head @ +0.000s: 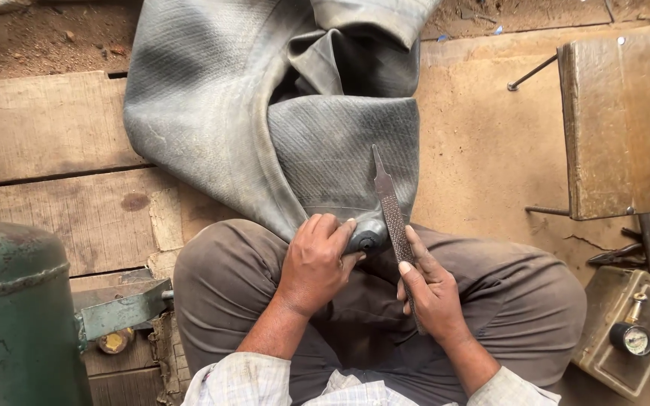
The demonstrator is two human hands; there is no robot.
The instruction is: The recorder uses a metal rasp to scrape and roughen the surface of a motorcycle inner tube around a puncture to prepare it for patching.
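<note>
My left hand pinches the tube over my knee; my right hand grips the rasp against it, roughening seemingly underway.

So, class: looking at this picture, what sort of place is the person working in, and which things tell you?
Probably a roadside tyre-repair workshop. A large grey rubber inner tube lies over the person's lap, the right hand holds a metal rasp against it, and a pressure gauge sits on a metal box by the green tank.

The person wears brown trousers, creased at the knees. The shirt is pale checked cloth (sleeves rolled up).
</note>
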